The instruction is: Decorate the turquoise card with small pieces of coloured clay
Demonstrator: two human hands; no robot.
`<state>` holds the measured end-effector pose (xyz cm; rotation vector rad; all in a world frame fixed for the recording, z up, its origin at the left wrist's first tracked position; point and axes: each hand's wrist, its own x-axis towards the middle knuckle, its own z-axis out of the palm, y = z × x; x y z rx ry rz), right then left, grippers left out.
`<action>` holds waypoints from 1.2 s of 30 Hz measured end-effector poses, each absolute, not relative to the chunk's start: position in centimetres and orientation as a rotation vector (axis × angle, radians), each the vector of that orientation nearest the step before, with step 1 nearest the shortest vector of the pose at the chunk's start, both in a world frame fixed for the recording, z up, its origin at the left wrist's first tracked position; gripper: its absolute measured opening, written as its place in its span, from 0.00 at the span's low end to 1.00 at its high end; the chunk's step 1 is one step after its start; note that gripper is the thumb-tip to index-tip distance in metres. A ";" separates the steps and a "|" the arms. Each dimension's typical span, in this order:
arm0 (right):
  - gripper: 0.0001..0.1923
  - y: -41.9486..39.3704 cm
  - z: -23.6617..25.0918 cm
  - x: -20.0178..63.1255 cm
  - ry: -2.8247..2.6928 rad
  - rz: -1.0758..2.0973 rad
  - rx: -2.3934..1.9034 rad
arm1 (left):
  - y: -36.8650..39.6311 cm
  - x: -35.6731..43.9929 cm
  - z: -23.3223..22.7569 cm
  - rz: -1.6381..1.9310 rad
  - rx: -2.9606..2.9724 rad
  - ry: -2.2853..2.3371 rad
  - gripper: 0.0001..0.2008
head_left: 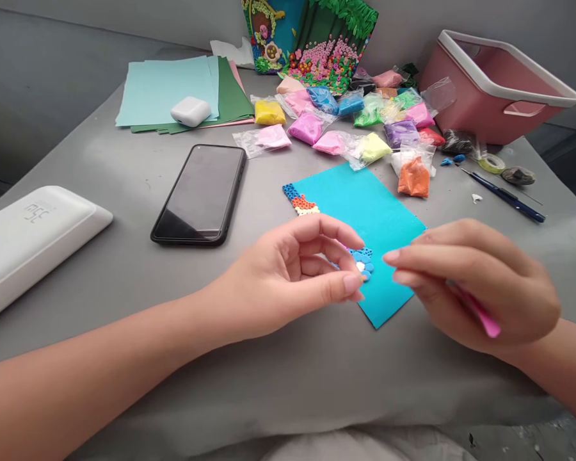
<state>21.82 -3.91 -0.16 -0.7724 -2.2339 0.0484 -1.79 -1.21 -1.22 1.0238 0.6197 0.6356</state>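
My left hand hovers over the lower left part of a bright blue board, its fingers curled and the thumb drawn towards the fingertips. A tiny orange speck shows by the thumb tip; whether it is held is unclear. My right hand, slightly blurred, is closed beside the board's right corner, with a slim pink tool lying across the palm; its other end is hidden. On the board, small blue, orange and cream clay rings fill the left corner. A blue clay flower with a white centre is partly behind my left hand.
Several bags of coloured clay lie behind the board. A black phone, a white power bank and paper sheets with a white earbud case are left. A pink basket, dark blue pen-like tool and tape roll are right.
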 end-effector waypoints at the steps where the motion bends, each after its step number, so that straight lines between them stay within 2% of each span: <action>1: 0.11 -3.7 -0.1 21.9 -2.198 0.050 -0.798 | -1.1 -1.7 -1.3 0.657 1.039 0.632 0.09; 4: 0.11 -3.2 -0.2 22.3 -2.166 0.062 -0.833 | -0.7 -1.4 -1.6 0.724 1.073 0.688 0.05; 7: 0.06 -2.9 -0.3 22.7 -2.200 0.041 -0.823 | -0.3 -1.1 -1.9 0.777 1.059 0.725 0.05; 12: 0.07 -2.8 -0.2 23.1 -2.216 0.014 -0.798 | -0.4 -0.5 -1.4 0.725 1.057 0.861 0.13; 15: 0.03 -2.9 -0.1 23.2 -2.211 0.018 -0.800 | -0.4 -0.2 -1.2 0.737 1.066 0.908 0.16; 25: 0.07 -2.7 -1.0 22.8 -2.319 0.093 -0.867 | 0.6 -0.6 -1.3 0.874 1.090 0.964 0.12; 28: 0.02 -2.4 -1.5 22.9 -2.357 0.127 -0.874 | 0.4 -0.9 -1.1 0.862 1.125 0.964 0.11; 33: 0.05 -2.6 -1.8 22.8 -2.467 0.204 -0.848 | 0.4 -1.0 -1.5 0.856 1.087 0.977 0.10; 36: 0.02 -3.0 -1.8 22.6 -2.459 0.197 -0.815 | 0.5 -1.1 -1.7 0.847 1.068 0.962 0.09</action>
